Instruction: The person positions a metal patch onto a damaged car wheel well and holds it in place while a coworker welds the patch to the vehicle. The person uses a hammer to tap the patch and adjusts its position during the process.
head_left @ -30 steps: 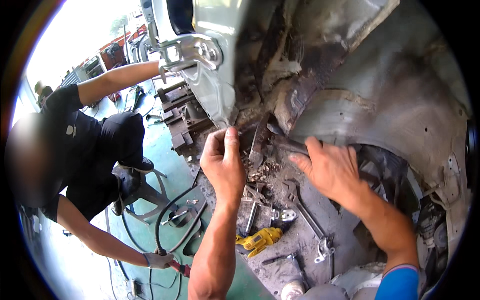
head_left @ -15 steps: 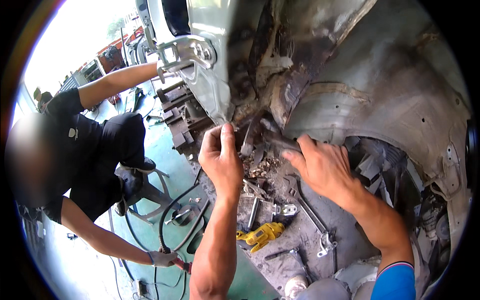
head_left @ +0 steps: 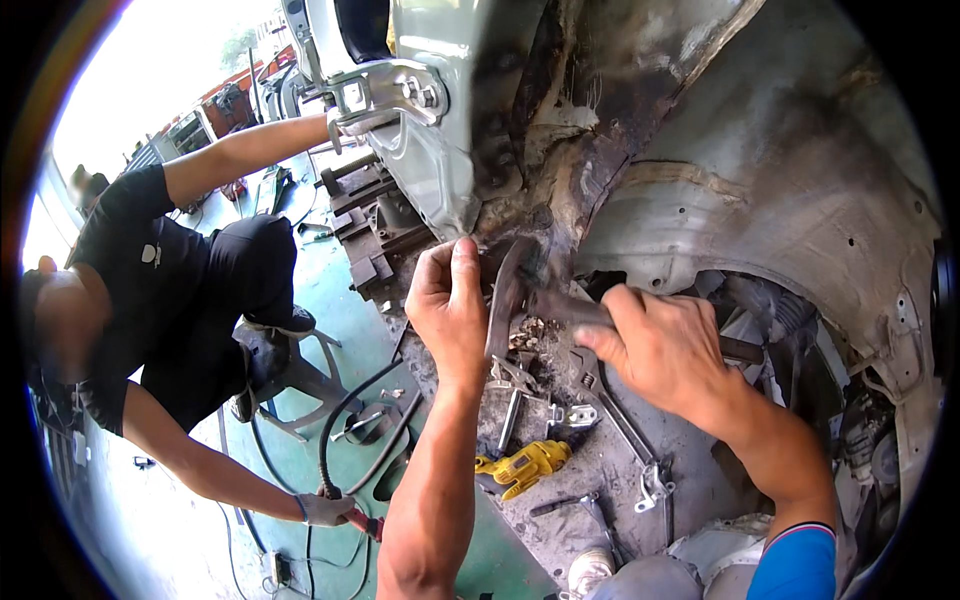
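Note:
My left hand [head_left: 449, 316] is closed at the lower tip of a pale metal body pillar [head_left: 420, 160], its thumb raised; what its curled fingers grip is hidden. My right hand [head_left: 668, 356] grips the handle of a dark hammer [head_left: 508, 292], whose head stands just right of my left hand, below a rusty, torn body seam [head_left: 595, 170]. A bolted silver hinge [head_left: 395, 95] sits higher on the pillar. Beneath both hands, an adjustable wrench [head_left: 625, 432], a yellow power tool [head_left: 525, 466] and several smaller metal tools lie on a dirty grey surface.
At left a co-worker [head_left: 170, 280] in dark clothes crouches by a grey stool [head_left: 300, 395], one gloved hand on a red tool [head_left: 365, 520] among hoses and cables. Heavy metal blocks [head_left: 375, 225] sit behind my left hand. A wheel arch [head_left: 760, 250] curves along the right.
The hammer head has swung down and left, closer to my left hand, and my right hand has shifted slightly lower. My left hand has risen a little.

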Demonstrator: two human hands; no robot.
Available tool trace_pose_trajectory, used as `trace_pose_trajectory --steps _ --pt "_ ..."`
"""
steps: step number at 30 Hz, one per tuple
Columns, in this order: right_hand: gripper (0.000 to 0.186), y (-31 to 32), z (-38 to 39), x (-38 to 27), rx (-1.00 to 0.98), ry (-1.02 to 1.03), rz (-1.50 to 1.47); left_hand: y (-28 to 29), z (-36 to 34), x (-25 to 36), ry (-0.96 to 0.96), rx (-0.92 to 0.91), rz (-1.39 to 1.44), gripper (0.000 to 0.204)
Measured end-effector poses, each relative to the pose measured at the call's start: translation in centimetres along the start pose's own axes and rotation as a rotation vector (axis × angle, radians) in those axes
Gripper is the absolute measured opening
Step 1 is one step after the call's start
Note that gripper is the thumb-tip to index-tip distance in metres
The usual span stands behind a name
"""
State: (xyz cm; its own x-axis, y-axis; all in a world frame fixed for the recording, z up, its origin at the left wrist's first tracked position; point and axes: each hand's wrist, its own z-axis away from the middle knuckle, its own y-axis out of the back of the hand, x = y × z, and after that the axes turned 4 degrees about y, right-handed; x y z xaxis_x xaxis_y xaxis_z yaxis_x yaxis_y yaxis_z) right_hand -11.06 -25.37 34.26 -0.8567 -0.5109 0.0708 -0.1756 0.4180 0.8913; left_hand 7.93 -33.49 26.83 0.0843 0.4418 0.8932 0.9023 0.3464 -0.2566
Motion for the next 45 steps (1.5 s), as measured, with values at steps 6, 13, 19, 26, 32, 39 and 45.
trace_pose_trajectory --steps 6,13,19,26,32,39,45 --pt "0.049 0.0 -2.0 0.8 -0.215 -0.222 0.062 -0.2 -0.1 -0.1 0.021 0.016 0.016 0.023" --pt "0.047 0.6 -0.3 0.4 -0.094 -0.056 -0.028 -0.3 0.1 -0.1 0.036 0.000 0.024 0.023" --pt "0.049 0.4 -1.5 0.5 -0.156 -0.229 -0.112 -0.3 0.2 0.2 0.022 0.020 0.058 0.020" --pt "0.049 -0.9 -1.8 2.4 -0.187 -0.152 -0.038 0.1 0.1 0.0 0.078 0.011 0.022 0.020" --pt "0.051 0.8 -0.5 0.0 -0.033 -0.022 -0.124 -0.4 0.2 0.4 -0.011 0.003 0.074 0.023" --pt "0.050 -1.3 0.1 0.2 0.009 -0.182 -0.383 -0.1 0.2 0.7 -0.012 -0.024 0.063 0.019" --pt "0.046 -3.1 8.5 -2.0 -0.087 -0.174 -0.489 -0.1 0.5 0.2 -0.042 -0.089 -0.028 0.016"
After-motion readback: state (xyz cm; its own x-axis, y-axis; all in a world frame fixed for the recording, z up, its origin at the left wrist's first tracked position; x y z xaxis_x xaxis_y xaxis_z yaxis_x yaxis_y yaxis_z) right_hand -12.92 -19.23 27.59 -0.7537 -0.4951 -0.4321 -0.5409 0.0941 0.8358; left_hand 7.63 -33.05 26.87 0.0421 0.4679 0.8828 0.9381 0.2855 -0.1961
